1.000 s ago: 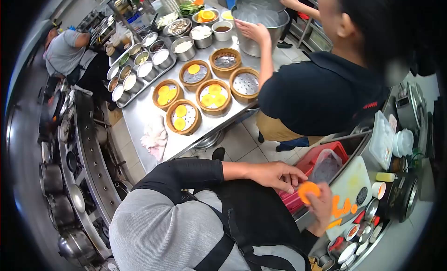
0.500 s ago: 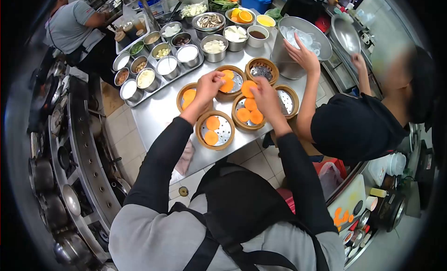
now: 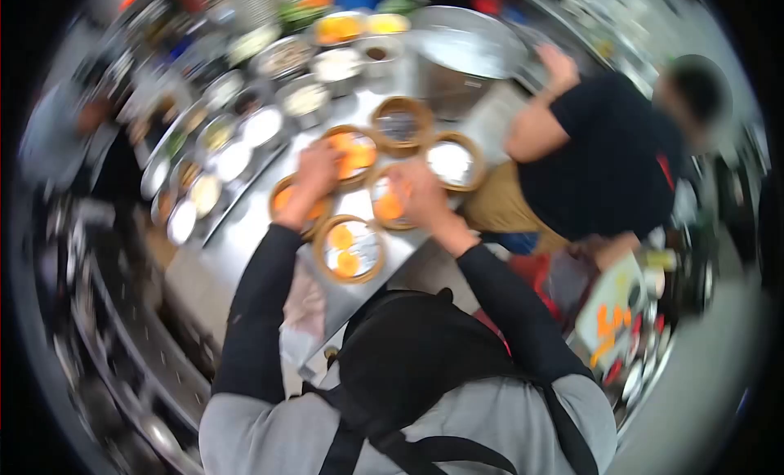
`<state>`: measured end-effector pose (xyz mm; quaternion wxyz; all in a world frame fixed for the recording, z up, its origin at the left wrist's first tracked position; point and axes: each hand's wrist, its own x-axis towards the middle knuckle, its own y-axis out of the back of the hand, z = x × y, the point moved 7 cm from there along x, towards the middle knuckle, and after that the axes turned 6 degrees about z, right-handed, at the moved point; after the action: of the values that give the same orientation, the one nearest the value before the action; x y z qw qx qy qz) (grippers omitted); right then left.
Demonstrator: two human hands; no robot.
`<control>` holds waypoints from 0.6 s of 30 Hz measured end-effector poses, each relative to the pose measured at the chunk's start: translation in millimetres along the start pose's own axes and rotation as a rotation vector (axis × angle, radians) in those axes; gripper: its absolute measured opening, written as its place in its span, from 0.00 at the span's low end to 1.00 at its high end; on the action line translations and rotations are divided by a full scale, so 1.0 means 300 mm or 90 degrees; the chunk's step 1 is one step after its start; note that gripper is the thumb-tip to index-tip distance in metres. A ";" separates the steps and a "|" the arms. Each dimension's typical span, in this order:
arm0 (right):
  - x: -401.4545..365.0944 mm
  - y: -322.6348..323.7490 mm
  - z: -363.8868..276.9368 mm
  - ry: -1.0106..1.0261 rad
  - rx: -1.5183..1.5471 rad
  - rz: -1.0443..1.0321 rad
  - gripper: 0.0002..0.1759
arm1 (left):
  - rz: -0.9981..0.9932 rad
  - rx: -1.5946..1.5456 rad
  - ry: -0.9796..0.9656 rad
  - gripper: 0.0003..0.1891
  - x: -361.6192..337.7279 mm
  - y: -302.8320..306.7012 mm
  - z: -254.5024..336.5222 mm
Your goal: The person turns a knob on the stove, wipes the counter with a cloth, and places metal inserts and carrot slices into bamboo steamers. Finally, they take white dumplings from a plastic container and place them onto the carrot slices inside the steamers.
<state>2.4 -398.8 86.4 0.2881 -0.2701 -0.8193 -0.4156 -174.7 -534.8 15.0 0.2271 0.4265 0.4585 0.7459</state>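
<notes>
Several round bamboo steamers stand on the metal table, and motion blurs the view. My left hand [image 3: 317,171] is at the left rim of the upper steamer [image 3: 353,155], which holds orange slices; its fingers are smeared. My right hand [image 3: 418,189] reaches over the right part of another steamer [image 3: 378,216] with orange slices; its fingertips are blurred too. Nearest my body, a steamer [image 3: 379,267] shows two orange slices [image 3: 348,263] on its perforated metal base. A further steamer [image 3: 287,222] with orange pieces is partly hidden under my left wrist.
Two steamers without slices [image 3: 400,125] [image 3: 478,160] stand behind and right. Metal bowls of ingredients [image 3: 305,98] fill the back left, beside a large metal pot [image 3: 461,83]. A co-worker in black [image 3: 604,148] stands close on the right, another person [image 3: 61,140] far left.
The view has shifted and blurred. The orange slice that was in my right hand is no longer distinct there. The co-worker's hand has left the large pot, and the co-worker has turned away.
</notes>
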 end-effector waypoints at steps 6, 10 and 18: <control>-0.516 0.740 -0.055 -0.251 -0.082 0.118 0.06 | -0.077 -0.019 0.026 0.28 0.006 -0.026 -0.007; -0.904 1.366 0.046 -0.503 -0.378 0.369 0.08 | -0.020 0.027 0.027 0.24 0.029 0.048 0.088; -1.675 2.189 0.441 -0.864 -0.594 0.338 0.19 | 0.030 -0.359 -0.144 0.17 0.163 0.157 1.076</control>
<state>763.4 -56.3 16.6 -0.3165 -0.7330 -0.4694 -0.3772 74.1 -363.2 146.9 0.3691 0.4376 0.1953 0.7963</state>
